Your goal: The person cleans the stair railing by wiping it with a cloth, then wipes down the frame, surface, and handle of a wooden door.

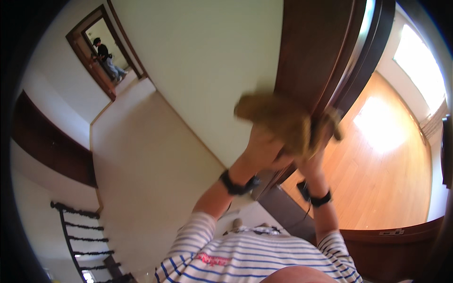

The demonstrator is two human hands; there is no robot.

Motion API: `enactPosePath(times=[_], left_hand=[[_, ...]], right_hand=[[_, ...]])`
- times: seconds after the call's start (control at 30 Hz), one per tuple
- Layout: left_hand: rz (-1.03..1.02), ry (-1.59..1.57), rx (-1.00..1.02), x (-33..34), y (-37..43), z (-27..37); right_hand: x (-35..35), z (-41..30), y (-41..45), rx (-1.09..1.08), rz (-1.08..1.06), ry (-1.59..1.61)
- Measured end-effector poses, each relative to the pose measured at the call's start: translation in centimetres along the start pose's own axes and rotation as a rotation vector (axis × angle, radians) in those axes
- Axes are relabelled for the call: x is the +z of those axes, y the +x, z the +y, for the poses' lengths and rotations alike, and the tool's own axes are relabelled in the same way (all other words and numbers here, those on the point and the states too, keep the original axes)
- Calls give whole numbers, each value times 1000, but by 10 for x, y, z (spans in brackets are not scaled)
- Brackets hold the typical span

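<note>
A brown cloth [279, 118], blurred, is bunched up against the edge of a dark wooden door frame [311, 49]. My left hand [265, 146] grips it from below on the wall side, with the fingers mostly covered by the folds. On the room side, my right hand [315, 157] holds another part of the same cloth close to the frame's edge. Blur hides exactly how the fingers lie. Black bands with small devices circle both wrists.
At right, a doorway opens onto a wooden floor [382, 184], with a brown door [393, 247] at lower right. A pale hallway floor [148, 152] runs left past a dark railing [85, 233]. A person [104, 56] stands in a far doorway.
</note>
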State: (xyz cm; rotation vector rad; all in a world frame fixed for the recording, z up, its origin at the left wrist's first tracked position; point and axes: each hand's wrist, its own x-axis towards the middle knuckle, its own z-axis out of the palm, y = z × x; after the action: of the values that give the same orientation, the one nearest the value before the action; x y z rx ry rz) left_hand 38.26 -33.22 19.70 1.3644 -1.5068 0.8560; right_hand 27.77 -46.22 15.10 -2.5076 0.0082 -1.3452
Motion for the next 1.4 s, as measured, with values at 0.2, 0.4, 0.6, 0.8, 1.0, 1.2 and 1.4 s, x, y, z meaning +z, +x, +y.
enactPosePath(times=[0.2,0.4,0.6,0.8,1.0,1.2,1.4], left_hand=[[11,-172,-99,30,24,6],[103,-137,-256,35,-41,22],[170,-278,-378,41,-67,9],[-2,-234,-406,66,-115,-8],[-180,-292,-510,52,-116,0],[-177,-308,-523,49,-100,4],[-7,-361,-468,48,-97,8]], right_hand=[[-3,8,8,254,90,219],[11,-10,-25,16,153,110],[25,-18,-17,21,174,154],[53,3,-35,-68,298,163],[75,3,-40,-49,287,213],[71,-3,-40,54,279,246],[74,2,-62,130,249,255]])
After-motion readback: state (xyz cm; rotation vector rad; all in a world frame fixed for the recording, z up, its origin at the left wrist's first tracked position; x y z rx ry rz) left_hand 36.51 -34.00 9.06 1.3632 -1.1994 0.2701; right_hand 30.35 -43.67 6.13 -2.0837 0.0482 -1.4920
